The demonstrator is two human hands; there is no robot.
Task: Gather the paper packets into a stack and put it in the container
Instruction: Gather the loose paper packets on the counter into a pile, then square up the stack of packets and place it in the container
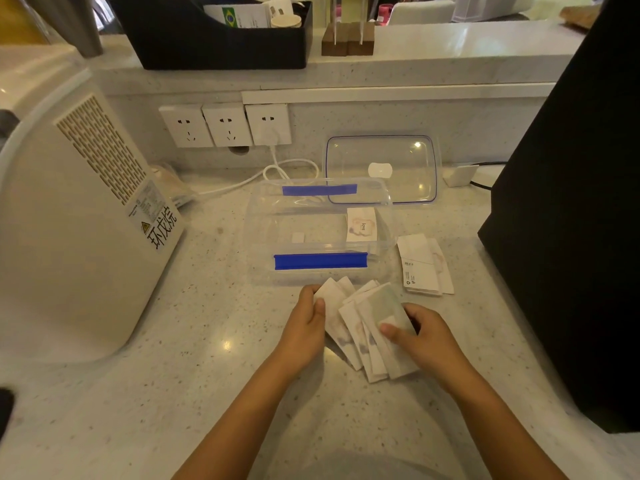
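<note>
between the palms: a fan of paper packets (367,327) lies on the counter (207,393), just in front of the container (263,237)
left hand (306,320): fingers curled, thumb pinching the fan's left edge
right hand (424,336): thumb on top of the rightmost packet, gripping the fan's right side
step: squaring the fan into one stack, by my reading
next move: push both edges inward, then collect the second pile (424,266) lying apart to the right
container: clear, open; one packet (361,225) already inside; lid (381,169) propped behind
hard to make out: right fingers under the paper; packet count; print on the packets
</note>
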